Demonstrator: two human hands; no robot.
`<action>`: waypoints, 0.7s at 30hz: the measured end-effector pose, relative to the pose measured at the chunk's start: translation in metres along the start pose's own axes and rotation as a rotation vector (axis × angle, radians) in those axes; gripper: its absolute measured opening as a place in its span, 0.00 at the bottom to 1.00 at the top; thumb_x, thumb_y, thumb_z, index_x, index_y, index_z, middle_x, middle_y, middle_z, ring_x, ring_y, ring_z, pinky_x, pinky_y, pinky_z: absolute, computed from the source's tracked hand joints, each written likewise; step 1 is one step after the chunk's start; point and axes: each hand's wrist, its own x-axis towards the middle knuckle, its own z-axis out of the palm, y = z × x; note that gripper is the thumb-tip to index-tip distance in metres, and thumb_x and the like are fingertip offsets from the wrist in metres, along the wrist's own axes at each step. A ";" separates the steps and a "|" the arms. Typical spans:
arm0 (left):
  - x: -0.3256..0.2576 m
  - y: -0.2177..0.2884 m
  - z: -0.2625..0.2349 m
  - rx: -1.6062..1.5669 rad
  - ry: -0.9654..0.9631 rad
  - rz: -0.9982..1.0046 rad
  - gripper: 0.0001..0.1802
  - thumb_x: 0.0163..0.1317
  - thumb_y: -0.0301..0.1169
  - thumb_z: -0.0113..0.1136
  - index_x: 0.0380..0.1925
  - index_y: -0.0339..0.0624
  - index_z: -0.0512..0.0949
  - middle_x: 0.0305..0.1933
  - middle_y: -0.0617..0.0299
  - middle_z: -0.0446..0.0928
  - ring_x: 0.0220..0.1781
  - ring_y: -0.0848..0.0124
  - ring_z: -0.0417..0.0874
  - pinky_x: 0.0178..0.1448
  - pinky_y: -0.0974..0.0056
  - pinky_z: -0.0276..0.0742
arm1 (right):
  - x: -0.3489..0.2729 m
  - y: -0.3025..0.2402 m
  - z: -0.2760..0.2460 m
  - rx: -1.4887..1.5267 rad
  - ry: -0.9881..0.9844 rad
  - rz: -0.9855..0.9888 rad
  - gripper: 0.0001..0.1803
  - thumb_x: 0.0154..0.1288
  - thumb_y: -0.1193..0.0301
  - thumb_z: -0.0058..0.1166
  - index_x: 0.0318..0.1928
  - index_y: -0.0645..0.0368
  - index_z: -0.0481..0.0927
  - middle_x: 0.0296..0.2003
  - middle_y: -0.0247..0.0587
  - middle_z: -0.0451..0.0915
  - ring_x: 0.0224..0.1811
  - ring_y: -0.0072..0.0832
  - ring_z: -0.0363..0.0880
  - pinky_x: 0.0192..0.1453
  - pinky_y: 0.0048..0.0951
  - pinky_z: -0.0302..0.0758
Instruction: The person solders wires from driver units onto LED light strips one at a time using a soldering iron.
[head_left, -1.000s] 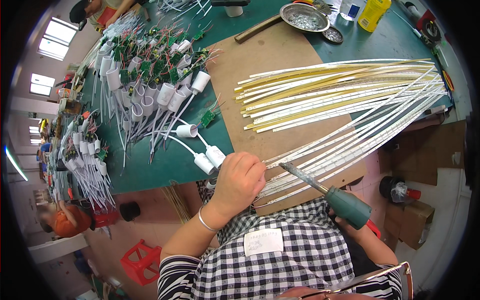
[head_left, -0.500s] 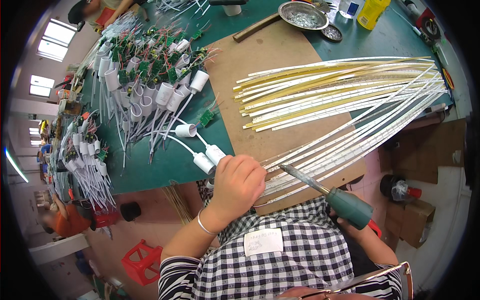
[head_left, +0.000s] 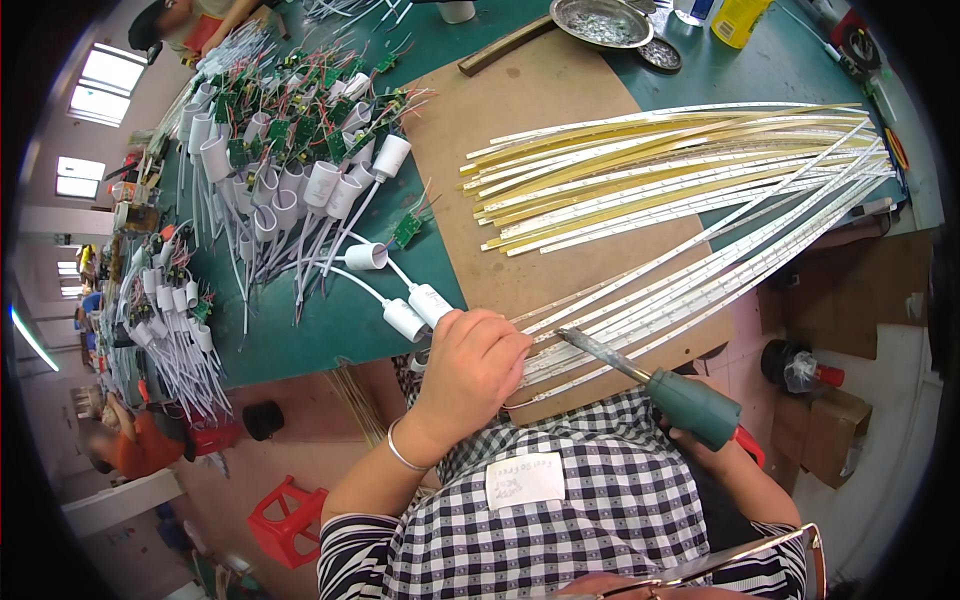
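Note:
My left hand (head_left: 472, 365) is closed, knuckles up, at the near left ends of several long white LED strips (head_left: 680, 305). What its fingertips pinch is hidden beneath it. Just beyond it, two white cylindrical caps (head_left: 404, 320) with cables lie at the table edge. In my right hand (head_left: 700, 448) is a soldering iron (head_left: 695, 408) with a green handle, gripped from below. Its metal tip points left, over the strip ends beside my left fingers. Whether the tip touches a strip I cannot tell.
A brown board (head_left: 560, 90) lies on the green table (head_left: 350, 335), with white and yellow strips (head_left: 640, 175) on it. A pile of white caps with circuit boards (head_left: 290, 150) fills the left. Farther back are a metal bowl (head_left: 600, 24) and a yellow bottle (head_left: 740, 20).
The view has shifted slightly, so the table items appear a little higher and farther left. Both hands stay nearly in place, with the iron's tip still by the strip ends.

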 end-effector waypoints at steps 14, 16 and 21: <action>0.005 0.001 0.002 -0.058 0.035 -0.060 0.09 0.50 0.25 0.69 0.32 0.44 0.80 0.38 0.63 0.79 0.46 0.60 0.80 0.52 0.55 0.70 | 0.005 -0.005 -0.002 -0.140 -0.005 -0.043 0.24 0.54 0.66 0.73 0.50 0.61 0.83 0.48 0.46 0.84 0.49 0.44 0.84 0.55 0.37 0.81; 0.005 0.002 0.005 -0.035 0.040 -0.066 0.09 0.50 0.25 0.69 0.31 0.44 0.79 0.38 0.63 0.79 0.46 0.61 0.79 0.53 0.55 0.69 | 0.005 -0.005 -0.002 -0.173 -0.003 -0.045 0.23 0.54 0.66 0.72 0.50 0.61 0.83 0.48 0.46 0.84 0.49 0.44 0.84 0.55 0.37 0.81; 0.003 0.001 0.008 -0.005 0.046 -0.065 0.09 0.48 0.25 0.69 0.30 0.45 0.79 0.39 0.64 0.79 0.46 0.62 0.79 0.53 0.55 0.69 | 0.004 -0.005 -0.001 -0.128 -0.029 0.004 0.24 0.55 0.66 0.73 0.51 0.62 0.82 0.47 0.46 0.84 0.49 0.41 0.85 0.55 0.37 0.81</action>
